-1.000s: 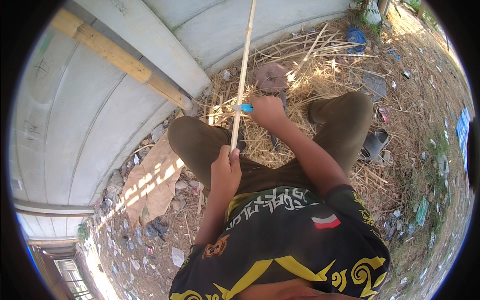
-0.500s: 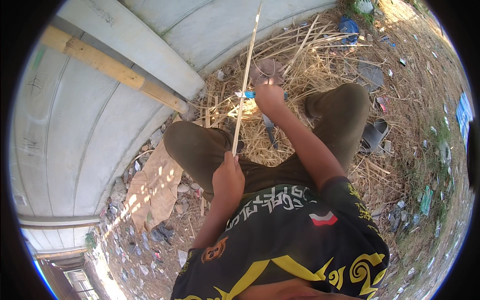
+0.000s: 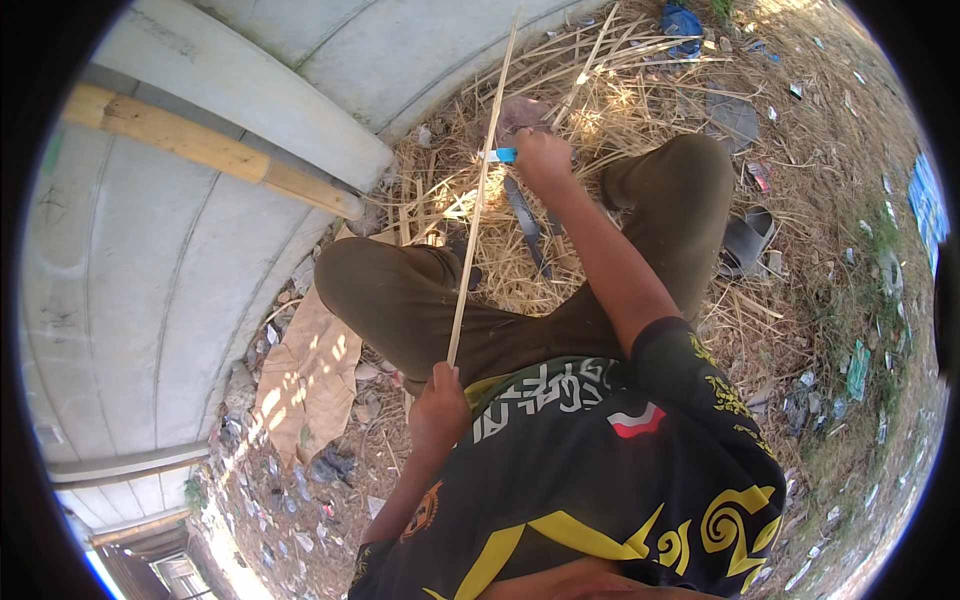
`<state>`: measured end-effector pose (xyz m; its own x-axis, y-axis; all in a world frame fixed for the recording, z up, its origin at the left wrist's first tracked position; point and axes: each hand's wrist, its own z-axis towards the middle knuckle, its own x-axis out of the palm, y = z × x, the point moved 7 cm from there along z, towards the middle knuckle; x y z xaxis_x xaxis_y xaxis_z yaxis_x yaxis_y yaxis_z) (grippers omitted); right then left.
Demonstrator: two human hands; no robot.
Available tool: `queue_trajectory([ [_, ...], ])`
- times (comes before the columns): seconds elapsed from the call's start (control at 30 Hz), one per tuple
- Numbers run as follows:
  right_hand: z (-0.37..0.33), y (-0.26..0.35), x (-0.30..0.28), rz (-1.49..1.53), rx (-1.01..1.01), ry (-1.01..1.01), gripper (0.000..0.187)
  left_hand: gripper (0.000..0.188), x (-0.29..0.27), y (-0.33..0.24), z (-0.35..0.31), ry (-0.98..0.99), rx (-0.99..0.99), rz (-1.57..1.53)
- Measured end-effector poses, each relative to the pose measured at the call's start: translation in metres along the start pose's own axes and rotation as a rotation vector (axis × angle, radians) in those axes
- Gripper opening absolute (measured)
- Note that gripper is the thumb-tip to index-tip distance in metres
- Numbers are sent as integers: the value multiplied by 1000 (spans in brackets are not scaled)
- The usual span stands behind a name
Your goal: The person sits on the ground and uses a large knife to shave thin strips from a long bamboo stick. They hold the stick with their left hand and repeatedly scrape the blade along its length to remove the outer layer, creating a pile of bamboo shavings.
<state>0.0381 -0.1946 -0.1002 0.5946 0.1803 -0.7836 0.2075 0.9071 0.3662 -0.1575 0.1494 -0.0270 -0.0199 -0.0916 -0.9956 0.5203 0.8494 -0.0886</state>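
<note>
Near my lap, my left hand is closed round the lower end of a long, thin bamboo strip. The strip slants up and slightly right, past my bent left knee toward the wall. Farther out, my right hand grips a blue-handled cutter knife, whose short pale blade meets the strip; my fingers cover most of the handle. Just beyond that hand is a brownish rounded lump, partly hidden. Between my legs a dark-bladed knife lies on the bamboo shavings.
A pale panel wall with a bamboo pole stands at the left. Several loose bamboo strips lie ahead. A flattened brown cardboard piece is left of my knee, a grey sandal right. Litter dots the ground.
My left hand has drawn back toward my body, pulling the strip's end with it. My right hand keeps the blue cutter knife at the strip. More of the dark-bladed knife shows.
</note>
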Motion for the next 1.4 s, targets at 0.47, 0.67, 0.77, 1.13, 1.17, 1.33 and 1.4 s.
queue_trajectory([
  [0.47,-60,51,54,400,84,675,28,17,-1,37,-15,87,-259,-371],
  [0.67,-56,71,17,199,-104,694,19,21,9,40,-18,121,-302,-287],
  [0.77,-65,87,6,26,-283,545,13,22,13,35,-14,158,-303,-244],
  [1.13,-32,-19,41,-123,350,591,15,26,57,36,-42,497,-391,-123],
  [1.17,-29,-83,49,-88,563,507,20,27,55,36,-57,496,-384,-142],
  [1.33,1,-101,4,72,764,404,28,25,20,58,-113,427,-550,-179],
  [1.4,0,-92,16,125,685,397,31,23,2,57,-95,318,-547,-251],
])
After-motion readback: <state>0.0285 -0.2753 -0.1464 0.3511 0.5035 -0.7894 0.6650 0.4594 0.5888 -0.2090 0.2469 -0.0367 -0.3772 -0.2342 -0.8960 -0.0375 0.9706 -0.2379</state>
